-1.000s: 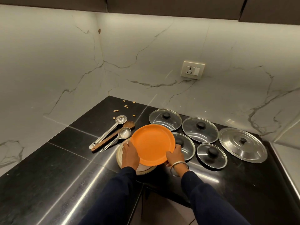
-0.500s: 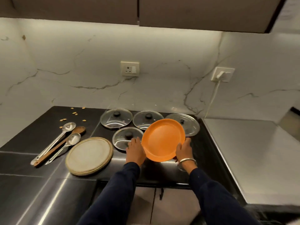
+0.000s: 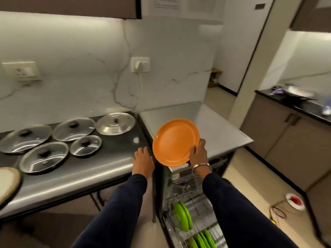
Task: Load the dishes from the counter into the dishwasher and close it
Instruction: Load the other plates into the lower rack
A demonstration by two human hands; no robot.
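Observation:
I hold an orange plate (image 3: pixel 176 141) tilted up in front of me, above the open dishwasher (image 3: pixel 186 190). My right hand (image 3: pixel 198 155) grips its lower right rim, and my left hand (image 3: pixel 143 161) is pressed against its lower left rim. Below my arms the pulled-out wire rack (image 3: pixel 195 204) holds several green plates (image 3: pixel 181 219) standing on edge. On the black counter (image 3: pixel 114 153) to the left lie several glass lids (image 3: pixel 43 156), a steel lid (image 3: pixel 115 123) and, at the far left edge, a beige plate (image 3: pixel 8 183).
The dishwasher's steel top (image 3: pixel 216 127) is right behind the plate. A plug and cable (image 3: pixel 140 67) hang on the marble wall. A second counter with cabinets (image 3: pixel 293 113) stands to the right. On the floor at the right lies a red-and-white object (image 3: pixel 294 201).
I have turned right and carried the orange plate from over the lids to above the open dishwasher. The spoons have left the view, and the rack with green plates has come into it.

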